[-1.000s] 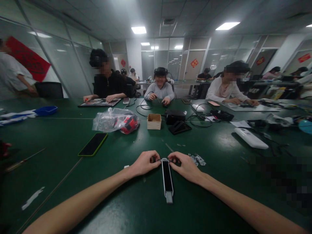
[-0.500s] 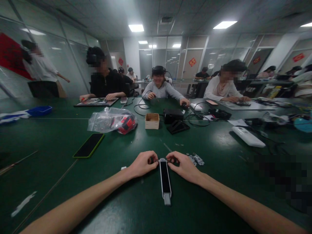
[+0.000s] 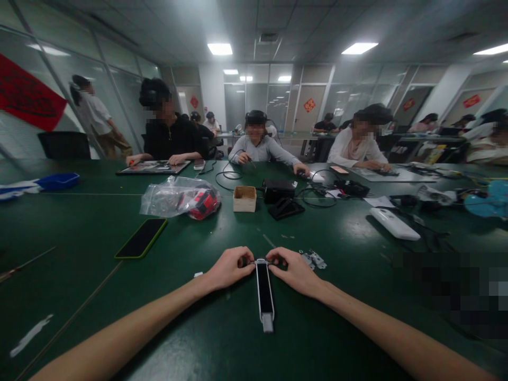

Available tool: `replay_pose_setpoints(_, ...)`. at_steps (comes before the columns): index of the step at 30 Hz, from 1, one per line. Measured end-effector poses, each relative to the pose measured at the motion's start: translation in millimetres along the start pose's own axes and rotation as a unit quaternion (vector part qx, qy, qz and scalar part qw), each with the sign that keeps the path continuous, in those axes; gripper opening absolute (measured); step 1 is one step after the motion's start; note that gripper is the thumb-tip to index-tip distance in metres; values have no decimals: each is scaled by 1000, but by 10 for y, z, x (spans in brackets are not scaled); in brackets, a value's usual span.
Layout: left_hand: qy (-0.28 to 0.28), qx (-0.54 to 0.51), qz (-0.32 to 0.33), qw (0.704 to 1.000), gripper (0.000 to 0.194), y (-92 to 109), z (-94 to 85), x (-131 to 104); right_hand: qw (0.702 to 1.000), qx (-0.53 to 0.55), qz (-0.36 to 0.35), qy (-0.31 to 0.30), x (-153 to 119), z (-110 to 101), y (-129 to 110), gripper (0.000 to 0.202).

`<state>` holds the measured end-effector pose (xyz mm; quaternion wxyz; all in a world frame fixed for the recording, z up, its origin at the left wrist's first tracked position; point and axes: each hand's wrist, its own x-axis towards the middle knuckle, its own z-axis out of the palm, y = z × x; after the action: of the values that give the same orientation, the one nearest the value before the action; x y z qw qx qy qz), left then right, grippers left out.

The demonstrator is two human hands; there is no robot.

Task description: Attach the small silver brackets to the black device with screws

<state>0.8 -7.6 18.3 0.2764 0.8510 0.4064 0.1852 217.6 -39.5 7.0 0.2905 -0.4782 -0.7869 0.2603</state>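
Note:
A slim white-framed device with a long black panel (image 3: 264,288) lies on the green table, pointing toward me, with a grey tab at its near end. My left hand (image 3: 234,264) is closed in a pinch at the left side of its far end. On the opposite side my right hand (image 3: 291,269) pinches the far end with thumb and fingers. Whether small parts sit between the fingertips is too fine to tell. Small grey metal pieces (image 3: 314,259) lie just beyond my right hand, and a little white piece (image 3: 198,274) is beside my left wrist.
A green-edged phone (image 3: 142,239) lies to the left. Farther back are a clear plastic bag with red and black contents (image 3: 180,197), a small open box (image 3: 244,200), a black box (image 3: 280,189) and a white case (image 3: 394,224). Several people work across the table.
The view has shifted slightly, while both hands keep their pinch at the device's far end. A person walking in the left background has moved to the right.

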Motion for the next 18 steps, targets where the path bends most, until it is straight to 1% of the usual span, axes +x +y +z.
replay_pose_setpoints(8,6,5,5,1000,18,-57,43,12,1000,2,-4,3,-7,0,-18,15)
replay_pose_setpoints(11,5,8,1,1000,19,-75,49,19,1000,-23,-18,3,0,-55,-44,19)
replay_pose_setpoints(14,6,5,5,1000,18,-82,48,25,996,-69,-47,6,41,-232,-66,23)
replay_pose_setpoints(16,5,1,9,1000,17,-81,43,27,993,-103,-64,11,83,-424,-53,21)
replay_pose_setpoints(18,3,-2,9,1000,18,-76,36,26,989,-135,-58,3,120,-645,-3,19)
